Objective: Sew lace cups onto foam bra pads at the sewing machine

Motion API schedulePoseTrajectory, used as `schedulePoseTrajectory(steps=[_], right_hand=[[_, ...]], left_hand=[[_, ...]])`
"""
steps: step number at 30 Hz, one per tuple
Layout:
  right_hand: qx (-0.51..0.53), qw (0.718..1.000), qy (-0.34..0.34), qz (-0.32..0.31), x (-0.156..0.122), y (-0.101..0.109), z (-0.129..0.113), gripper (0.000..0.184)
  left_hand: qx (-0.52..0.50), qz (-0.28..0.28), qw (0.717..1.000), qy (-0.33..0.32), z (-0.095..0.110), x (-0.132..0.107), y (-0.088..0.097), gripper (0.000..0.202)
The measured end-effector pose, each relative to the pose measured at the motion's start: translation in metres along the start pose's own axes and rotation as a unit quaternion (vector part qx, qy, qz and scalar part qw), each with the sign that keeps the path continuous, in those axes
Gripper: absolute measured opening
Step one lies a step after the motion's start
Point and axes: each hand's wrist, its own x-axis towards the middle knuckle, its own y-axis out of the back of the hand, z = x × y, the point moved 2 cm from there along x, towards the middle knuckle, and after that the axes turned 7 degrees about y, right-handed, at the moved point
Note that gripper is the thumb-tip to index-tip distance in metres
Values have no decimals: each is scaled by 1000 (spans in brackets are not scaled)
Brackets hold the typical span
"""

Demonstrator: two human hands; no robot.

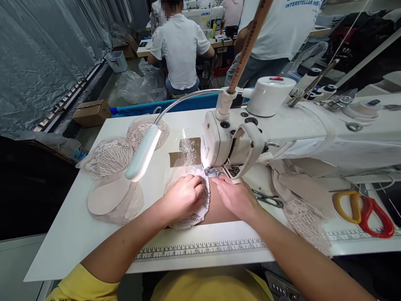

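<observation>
A pale lace bra cup (204, 205) lies under the needle end of the white sewing machine (216, 138). My left hand (185, 195) rests on the cup with its fingers curled and pressed down on the fabric. To the right of the needle, my right hand (233, 194) reaches under the machine head beside the cup's edge. Its fingertips are partly hidden by the machine's lever guard, so its grip is unclear. A lamp (144, 152) on a bendable neck lights the spot from the left.
Several lace cups (108, 156) lie on the table's left side. At the right are red-and-yellow-handled scissors (376, 217), dark thread snips (267, 199) and more lace fabric (305, 219). A printed ruler (200, 250) runs along the front edge. People in white shirts (181, 50) are beyond the table.
</observation>
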Motion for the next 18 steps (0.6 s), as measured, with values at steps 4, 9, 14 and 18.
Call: schedulePoseTrajectory(steps=[4, 9, 14, 18], right_hand=[[13, 999, 15, -30, 1, 4, -6, 38], [16, 998, 28, -57, 5, 5, -11, 36], [-8, 999, 8, -50, 8, 3, -11, 39], [-30, 999, 7, -45, 10, 5, -14, 38]], left_hand=[[-17, 13, 1000, -21, 0, -1, -4, 36], [-25, 19, 999, -16, -3, -1, -10, 40], [-17, 23, 1000, -11, -5, 3, -9, 44], [-10, 26, 1000, -8, -6, 7, -10, 45]])
